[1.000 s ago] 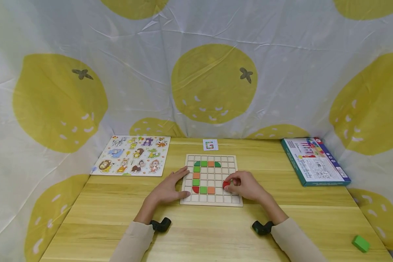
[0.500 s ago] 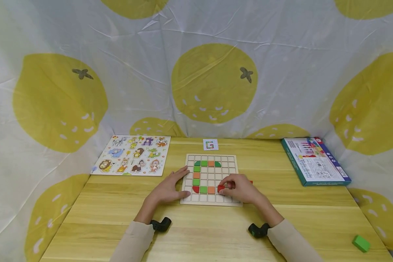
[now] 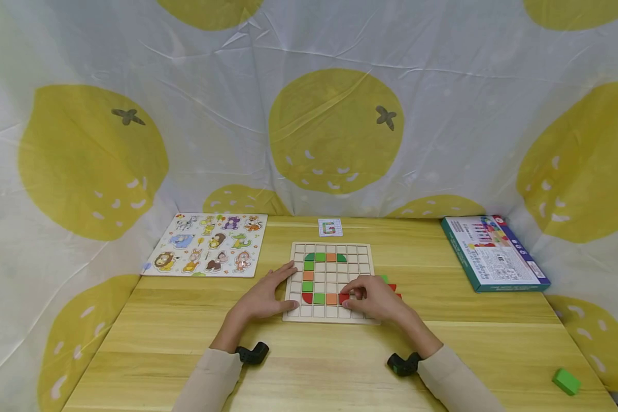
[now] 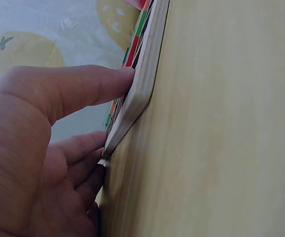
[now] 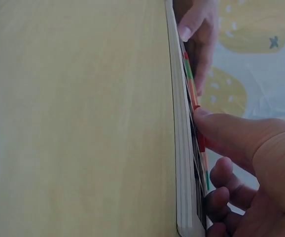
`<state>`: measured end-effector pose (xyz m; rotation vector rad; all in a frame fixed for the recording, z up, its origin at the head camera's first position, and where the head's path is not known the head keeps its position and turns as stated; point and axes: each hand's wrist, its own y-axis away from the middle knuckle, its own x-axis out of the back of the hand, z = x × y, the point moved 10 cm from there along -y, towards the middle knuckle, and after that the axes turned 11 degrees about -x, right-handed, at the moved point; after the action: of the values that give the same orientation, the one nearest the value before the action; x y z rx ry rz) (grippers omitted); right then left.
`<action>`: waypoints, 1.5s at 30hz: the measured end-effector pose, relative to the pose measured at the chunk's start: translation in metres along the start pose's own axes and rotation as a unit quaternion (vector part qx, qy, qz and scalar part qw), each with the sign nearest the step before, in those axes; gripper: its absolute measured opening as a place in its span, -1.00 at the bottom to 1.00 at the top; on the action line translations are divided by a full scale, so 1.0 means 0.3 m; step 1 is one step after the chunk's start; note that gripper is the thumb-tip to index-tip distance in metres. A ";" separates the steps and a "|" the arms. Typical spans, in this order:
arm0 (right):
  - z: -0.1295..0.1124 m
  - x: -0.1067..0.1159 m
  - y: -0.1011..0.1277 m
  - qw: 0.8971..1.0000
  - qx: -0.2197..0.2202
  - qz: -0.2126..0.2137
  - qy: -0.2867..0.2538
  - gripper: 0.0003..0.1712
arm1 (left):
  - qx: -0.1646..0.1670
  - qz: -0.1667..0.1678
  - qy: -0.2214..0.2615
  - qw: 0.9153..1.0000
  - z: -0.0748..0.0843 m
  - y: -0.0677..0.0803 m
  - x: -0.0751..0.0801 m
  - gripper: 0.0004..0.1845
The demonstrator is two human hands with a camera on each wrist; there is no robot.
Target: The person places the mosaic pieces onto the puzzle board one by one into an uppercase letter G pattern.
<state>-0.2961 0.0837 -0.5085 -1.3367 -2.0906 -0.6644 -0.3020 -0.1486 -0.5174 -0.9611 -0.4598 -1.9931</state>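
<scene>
A wooden grid board [image 3: 360, 250] lies on the table, with green, orange and red blocks set in its squares in a C-like outline. My right hand [image 3: 376, 298] pinches a red block [image 3: 344, 298] between thumb and fingers, in the lower row just right of an orange block [image 3: 332, 298]. In the right wrist view the red block [image 5: 201, 142] sits low at the board, under the thumb; its exact seating is hard to tell. My left hand [image 3: 261, 297] rests on the board's left edge with fingers spread, thumb on the near corner.
Behind the board lies a small pattern card [image 3: 331, 228]. An animal puzzle board [image 3: 204, 245] is at the left, a flat box [image 3: 496, 253] at the right. Loose red blocks [image 3: 393, 287] and a green block [image 3: 384, 278] show past my right hand. Another green block [image 3: 566, 381] lies near right.
My right hand has moved left and slightly nearer with the red block, bringing it down beside the orange one. Loose blocks right of the board have come into view. My left hand stays put.
</scene>
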 end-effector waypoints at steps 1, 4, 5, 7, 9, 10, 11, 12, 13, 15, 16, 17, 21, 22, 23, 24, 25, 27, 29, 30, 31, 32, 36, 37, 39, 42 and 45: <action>0.001 -0.001 0.000 1.000 -0.001 0.000 0.000 -0.79 | -0.001 0.000 0.000 1.000 0.000 0.000 0.000 -0.09; 0.004 -0.003 0.001 1.000 -0.005 0.002 -0.001 -0.79 | -0.002 0.000 -0.002 1.000 -0.001 -0.001 -0.002 -0.09; 0.005 -0.004 0.001 1.000 -0.007 0.002 -0.001 -0.78 | -0.001 -0.001 -0.003 1.000 -0.003 -0.001 -0.004 -0.08; 0.007 -0.004 0.001 1.000 -0.010 0.003 0.000 -0.78 | 0.000 -0.001 -0.004 1.000 -0.007 0.000 -0.007 -0.08; 0.009 -0.003 0.001 1.000 -0.012 0.005 0.002 -0.78 | 0.001 -0.002 -0.006 1.000 -0.011 0.000 -0.009 -0.08; 0.009 -0.002 0.001 1.000 -0.012 0.006 0.003 -0.78 | 0.002 -0.002 -0.005 1.000 -0.013 0.000 -0.010 -0.08; 0.008 -0.002 0.001 1.000 -0.011 0.007 0.002 -0.78 | 0.003 -0.001 -0.004 1.000 -0.014 0.000 -0.010 -0.08; 0.009 0.000 0.001 1.000 -0.011 0.007 -0.001 -0.78 | 0.003 0.000 -0.003 1.000 -0.014 0.000 -0.009 -0.08; 0.008 0.001 0.001 1.000 -0.011 0.008 -0.003 -0.78 | 0.003 0.000 -0.004 1.000 -0.014 0.000 -0.009 -0.08; 0.010 0.005 0.001 1.000 -0.012 0.008 -0.013 -0.79 | 0.004 0.000 -0.005 1.000 -0.013 -0.001 -0.008 -0.08; 0.011 0.007 0.002 1.000 -0.013 0.008 -0.018 -0.80 | 0.004 0.000 -0.004 1.000 -0.013 -0.001 -0.007 -0.08; 0.012 0.009 0.002 1.000 -0.013 0.009 -0.024 -0.81 | 0.004 0.000 -0.004 1.000 -0.012 -0.001 -0.007 -0.08; 0.018 0.019 0.002 0.999 -0.016 0.010 -0.039 -0.81 | 0.002 0.000 -0.005 1.000 -0.012 -0.003 -0.006 -0.08; 0.020 0.022 0.002 0.999 -0.017 0.009 -0.043 -0.81 | 0.001 0.002 -0.003 1.000 -0.011 -0.004 -0.005 -0.08; 0.022 0.027 0.002 0.999 -0.018 0.010 -0.045 -0.81 | 0.000 0.001 -0.004 1.000 -0.010 -0.004 -0.005 -0.08; 0.025 0.032 0.002 0.999 -0.020 0.011 -0.049 -0.81 | 0.000 0.001 -0.004 1.000 -0.010 -0.005 -0.005 -0.08; 0.030 0.038 0.002 0.998 -0.022 0.013 -0.052 -0.81 | 0.001 -0.001 -0.003 1.000 -0.010 -0.005 -0.005 -0.08; 0.039 0.054 0.004 0.998 -0.026 0.020 -0.054 -0.83 | 0.000 0.000 -0.001 1.000 -0.008 -0.004 -0.004 -0.08; 0.051 0.072 0.007 0.998 -0.033 0.027 -0.053 -0.84 | 0.002 -0.003 -0.002 1.000 -0.008 -0.001 -0.005 -0.08; 0.059 0.081 0.009 0.997 -0.038 0.031 -0.054 -0.84 | 0.003 -0.003 -0.002 1.000 -0.009 0.000 -0.006 -0.07; 0.067 0.089 0.012 0.997 -0.043 0.034 -0.054 -0.85 | 0.004 -0.002 -0.001 1.000 -0.010 0.000 -0.006 -0.08; 0.076 0.098 0.014 0.997 -0.048 0.036 -0.054 -0.85 | 0.005 -0.001 -0.001 1.000 -0.011 0.001 -0.007 -0.08; 0.107 0.135 0.023 0.995 -0.061 0.046 -0.058 -0.84 | 0.012 0.000 0.000 1.000 -0.016 0.002 -0.008 -0.08; 0.117 0.144 0.025 0.995 -0.062 0.048 -0.057 -0.83 | 0.013 0.001 0.001 1.000 -0.017 0.002 -0.007 -0.08; 0.135 0.165 0.029 0.995 -0.066 0.053 -0.057 -0.81 | 0.015 0.001 0.002 1.000 -0.016 0.003 -0.007 -0.08; 0.170 0.193 0.032 0.994 -0.074 0.062 -0.055 -0.79 | 0.016 0.002 0.003 1.000 -0.011 0.004 -0.004 -0.08; 0.197 0.215 0.035 0.993 -0.076 0.071 -0.049 -0.79 | 0.017 0.001 0.004 1.000 -0.006 0.004 -0.003 -0.07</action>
<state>-0.3198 0.1685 -0.5053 -1.6172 -2.0309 -0.7210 -0.3016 -0.1501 -0.5193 -0.9319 -0.4872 -1.9799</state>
